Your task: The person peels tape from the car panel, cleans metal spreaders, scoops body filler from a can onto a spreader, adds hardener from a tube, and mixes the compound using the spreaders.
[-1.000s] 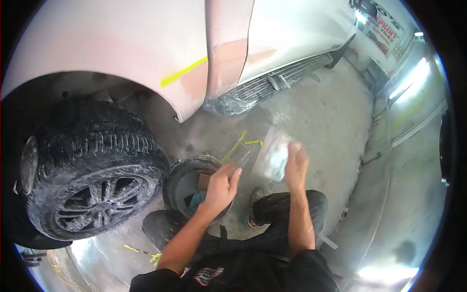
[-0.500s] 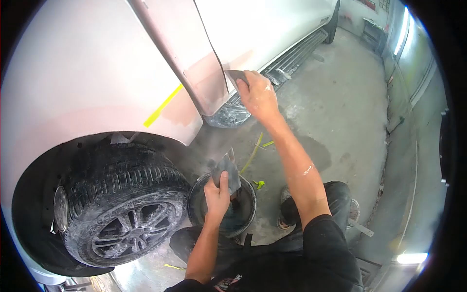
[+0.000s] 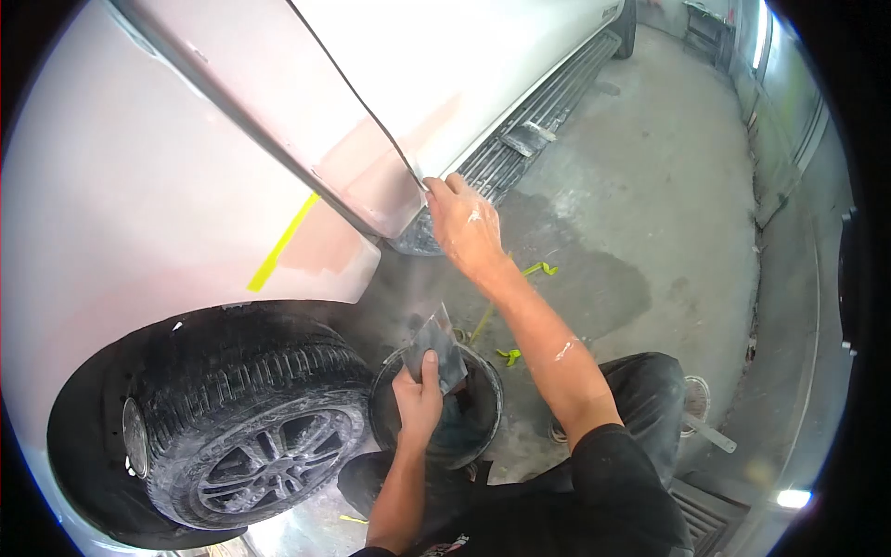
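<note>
My right hand (image 3: 471, 230) is closed at the lower corner of the pinkish primed panel (image 3: 371, 176), fingertips at the gap beside the white door (image 3: 483, 65). The dark grey sheet seen in it earlier is hidden behind the fingers and palm. My left hand (image 3: 419, 401) grips another dark grey sheet (image 3: 438, 357), which looks like wet sandpaper, thumb flat on its face and a shiny corner pointing up. That hand hovers over a black bucket (image 3: 498, 399) of dark liquid. Yellow tape (image 3: 284, 243) runs across the white fender (image 3: 167, 204), beside a patch of pink primer (image 3: 325, 237).
A dusty wheel (image 3: 269, 464) stands close to my left hand. The ribbed side step (image 3: 566, 97) runs back under the door, with plastic sheeting (image 3: 418, 232) near its front end. Scraps of yellow-green tape (image 3: 509, 356) lie on the partly wet concrete floor (image 3: 650, 186).
My right hand has moved down and left against the panel edge, and its sheet has gone out of sight. The left hand keeps its sheet above the bucket. The camera view has shifted.
</note>
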Demonstrator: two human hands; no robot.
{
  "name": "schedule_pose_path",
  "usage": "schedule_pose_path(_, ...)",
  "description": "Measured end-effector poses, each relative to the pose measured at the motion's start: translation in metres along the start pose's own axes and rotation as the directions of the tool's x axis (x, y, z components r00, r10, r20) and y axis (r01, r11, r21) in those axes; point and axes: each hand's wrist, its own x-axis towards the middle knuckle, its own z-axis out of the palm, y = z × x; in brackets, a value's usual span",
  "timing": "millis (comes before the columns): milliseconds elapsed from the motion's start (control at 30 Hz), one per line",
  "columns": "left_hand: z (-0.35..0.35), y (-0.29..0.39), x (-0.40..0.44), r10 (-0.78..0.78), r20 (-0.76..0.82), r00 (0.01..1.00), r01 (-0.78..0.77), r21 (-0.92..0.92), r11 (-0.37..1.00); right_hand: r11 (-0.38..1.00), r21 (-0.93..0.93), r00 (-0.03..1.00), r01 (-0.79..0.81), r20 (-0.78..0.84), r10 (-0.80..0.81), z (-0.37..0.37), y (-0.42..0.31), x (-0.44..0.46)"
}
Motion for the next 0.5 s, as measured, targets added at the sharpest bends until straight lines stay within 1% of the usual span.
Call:
schedule_pose_path(67, 0.001, -0.001, 0.001, -0.034, 0.010, 0.999, 0.034, -0.001, 0.999, 0.999, 0.023, 1.000, 0.026, -0.012, -0.026, 0.000, -0.003, 0.001)
schedule_pose_path(167, 0.003, -0.005, 0.004, -0.008, 0.008, 1.000, 0.007, 0.023, 1.000, 0.994, 0.075, 0.995, 0.076, -0.075, -0.070, -0.006, -0.012, 0.010)
schedule_pose_path(267, 0.006, 0.000, 0.004, -0.019, 0.011, 1.000, 0.019, -0.016, 1.000, 0.990, 0.063, 0.988, 0.129, -0.096, -0.123, -0.009, -0.016, 0.019)
schedule_pose_path(367, 0.009, -0.007, 0.006, 0.067, -0.013, 0.998, -0.067, -0.029, 0.997, 0.992, 0.072, 0.993, 0.103, -0.069, -0.098, -0.011, -0.020, 0.020)
schedule_pose_path(467, 0.004, -0.007, 0.004, -0.031, 0.038, 0.999, 0.032, -0.026, 0.999, 0.992, 0.060, 0.994, 0.108, -0.010, -0.108, -0.019, -0.031, 0.029)
schedule_pose_path(500, 0.003, -0.006, 0.003, -0.023, 0.041, 0.999, 0.024, -0.022, 0.999, 0.994, 0.042, 0.995, 0.097, 0.004, -0.098, -0.018, -0.030, 0.026)
